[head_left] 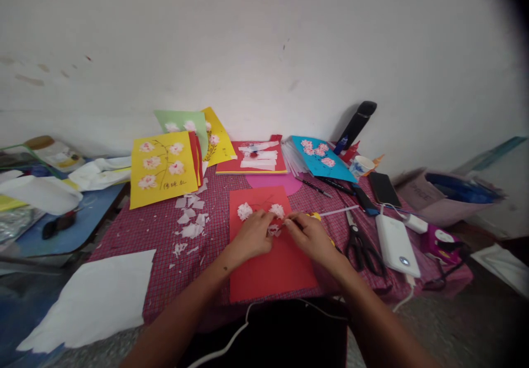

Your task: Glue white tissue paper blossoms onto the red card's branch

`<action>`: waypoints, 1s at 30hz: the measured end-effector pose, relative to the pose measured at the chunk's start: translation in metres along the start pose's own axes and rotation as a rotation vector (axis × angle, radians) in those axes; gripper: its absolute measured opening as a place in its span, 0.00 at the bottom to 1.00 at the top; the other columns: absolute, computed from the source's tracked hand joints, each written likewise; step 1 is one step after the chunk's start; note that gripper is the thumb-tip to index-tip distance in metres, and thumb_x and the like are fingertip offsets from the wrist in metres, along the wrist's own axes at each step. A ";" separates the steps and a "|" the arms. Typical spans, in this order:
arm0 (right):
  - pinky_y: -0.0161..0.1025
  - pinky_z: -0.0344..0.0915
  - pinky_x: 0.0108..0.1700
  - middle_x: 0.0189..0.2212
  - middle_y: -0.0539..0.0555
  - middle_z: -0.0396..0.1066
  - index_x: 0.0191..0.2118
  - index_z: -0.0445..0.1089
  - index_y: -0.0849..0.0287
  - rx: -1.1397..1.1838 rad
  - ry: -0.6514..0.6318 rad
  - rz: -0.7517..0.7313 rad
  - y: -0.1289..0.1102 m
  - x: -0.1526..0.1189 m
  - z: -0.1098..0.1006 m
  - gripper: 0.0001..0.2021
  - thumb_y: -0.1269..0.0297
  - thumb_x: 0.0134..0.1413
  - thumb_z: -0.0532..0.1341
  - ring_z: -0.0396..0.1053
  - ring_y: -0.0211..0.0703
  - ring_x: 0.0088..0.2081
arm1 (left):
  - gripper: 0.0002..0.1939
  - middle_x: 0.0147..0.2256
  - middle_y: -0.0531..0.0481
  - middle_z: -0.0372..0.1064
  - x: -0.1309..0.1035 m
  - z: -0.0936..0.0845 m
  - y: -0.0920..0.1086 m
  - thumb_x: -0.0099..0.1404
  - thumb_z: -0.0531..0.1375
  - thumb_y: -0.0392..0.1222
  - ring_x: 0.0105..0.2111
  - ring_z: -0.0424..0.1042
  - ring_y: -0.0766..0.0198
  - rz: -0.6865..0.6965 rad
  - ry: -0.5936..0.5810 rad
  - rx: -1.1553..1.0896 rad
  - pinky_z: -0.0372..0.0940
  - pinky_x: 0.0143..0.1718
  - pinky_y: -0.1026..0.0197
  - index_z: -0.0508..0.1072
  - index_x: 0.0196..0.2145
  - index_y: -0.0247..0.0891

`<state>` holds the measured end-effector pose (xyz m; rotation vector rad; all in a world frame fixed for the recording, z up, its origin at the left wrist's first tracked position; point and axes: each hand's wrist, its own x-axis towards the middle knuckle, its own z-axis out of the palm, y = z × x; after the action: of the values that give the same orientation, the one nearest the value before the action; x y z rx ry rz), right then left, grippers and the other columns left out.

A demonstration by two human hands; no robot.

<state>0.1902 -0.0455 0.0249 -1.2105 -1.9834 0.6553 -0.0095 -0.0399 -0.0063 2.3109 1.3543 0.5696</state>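
A red paper sheet (270,274) lies in front of me, with a drawn branch and two white-pink paper flowers, the left flower (244,211) and the right flower (277,210). Between my hands, a smaller tuft of pinkish paper petals (273,229) sits on the sheet. My left hand (255,234) rests on the red sheet, its bent fingers closed at the tuft's left side. From the right, my right hand (308,234) pinches at the tuft with thumb and forefinger together. What lies between the fingertips of either hand is too small to make out.
Torn white paper scraps (192,219) are scattered left of the sheet. Finished flower cards, one yellow (161,161) and one blue (320,156), stand behind. To the right are black scissors (361,247), a white power bank (397,244) and a phone (384,188).
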 end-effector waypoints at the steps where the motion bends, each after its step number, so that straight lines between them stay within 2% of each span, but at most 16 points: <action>1: 0.39 0.65 0.36 0.31 0.54 0.78 0.38 0.74 0.57 0.008 0.020 0.000 -0.001 -0.001 -0.001 0.09 0.64 0.66 0.57 0.74 0.45 0.32 | 0.25 0.50 0.38 0.69 -0.001 -0.001 0.001 0.59 0.56 0.29 0.53 0.68 0.48 -0.002 -0.001 -0.009 0.65 0.56 0.48 0.68 0.55 0.36; 6: 0.37 0.65 0.32 0.30 0.53 0.76 0.40 0.74 0.57 0.148 0.123 0.074 -0.002 -0.021 -0.002 0.10 0.60 0.67 0.58 0.71 0.42 0.29 | 0.28 0.52 0.40 0.69 -0.024 -0.011 0.008 0.59 0.55 0.28 0.54 0.68 0.51 -0.016 0.048 -0.050 0.65 0.57 0.49 0.68 0.57 0.39; 9: 0.35 0.65 0.27 0.27 0.50 0.72 0.41 0.73 0.57 0.368 0.157 0.175 0.002 -0.045 0.008 0.09 0.59 0.67 0.59 0.68 0.38 0.23 | 0.19 0.48 0.44 0.72 -0.046 -0.024 0.002 0.65 0.54 0.31 0.50 0.70 0.55 -0.027 0.077 -0.048 0.66 0.54 0.53 0.72 0.52 0.41; 12: 0.35 0.65 0.25 0.26 0.49 0.72 0.41 0.74 0.56 0.539 0.180 0.236 0.010 -0.064 0.023 0.08 0.58 0.65 0.61 0.67 0.37 0.22 | 0.11 0.42 0.46 0.74 -0.061 -0.049 -0.027 0.70 0.53 0.36 0.44 0.72 0.57 -0.120 0.116 0.044 0.67 0.48 0.56 0.75 0.44 0.40; 15: 0.34 0.64 0.24 0.26 0.49 0.73 0.41 0.74 0.57 0.618 0.226 0.286 0.017 -0.073 0.032 0.08 0.58 0.64 0.63 0.67 0.37 0.21 | 0.13 0.42 0.43 0.75 -0.064 -0.081 -0.072 0.72 0.52 0.38 0.45 0.72 0.55 -0.305 0.217 0.279 0.65 0.50 0.55 0.76 0.44 0.37; 17: 0.34 0.64 0.24 0.25 0.49 0.73 0.40 0.74 0.57 0.638 0.244 0.300 0.020 -0.074 0.034 0.08 0.58 0.63 0.64 0.67 0.37 0.21 | 0.14 0.44 0.41 0.75 -0.063 -0.100 -0.100 0.71 0.52 0.36 0.47 0.72 0.54 -0.430 0.184 0.455 0.64 0.51 0.55 0.77 0.45 0.36; 19: 0.35 0.64 0.24 0.24 0.49 0.72 0.40 0.74 0.57 0.633 0.250 0.298 0.021 -0.073 0.033 0.09 0.57 0.62 0.64 0.67 0.38 0.21 | 0.14 0.44 0.38 0.75 -0.061 -0.113 -0.119 0.69 0.52 0.34 0.47 0.72 0.52 -0.464 0.162 0.499 0.63 0.52 0.54 0.78 0.43 0.34; 23: 0.36 0.64 0.25 0.24 0.50 0.73 0.41 0.75 0.57 0.594 0.248 0.314 0.020 -0.072 0.032 0.09 0.57 0.62 0.64 0.67 0.39 0.22 | 0.12 0.40 0.38 0.75 -0.059 -0.117 -0.134 0.68 0.55 0.37 0.45 0.73 0.51 -0.470 0.096 0.514 0.63 0.50 0.54 0.79 0.36 0.36; 30: 0.37 0.65 0.25 0.24 0.50 0.73 0.39 0.75 0.56 0.618 0.266 0.327 0.020 -0.073 0.033 0.09 0.57 0.61 0.65 0.68 0.40 0.21 | 0.12 0.39 0.37 0.74 -0.055 -0.118 -0.131 0.70 0.54 0.38 0.45 0.72 0.50 -0.485 0.125 0.451 0.63 0.50 0.53 0.77 0.34 0.35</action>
<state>0.1976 -0.1043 -0.0325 -1.1553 -1.2337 1.1065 -0.1911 -0.0139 0.0157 2.1547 2.2009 0.2732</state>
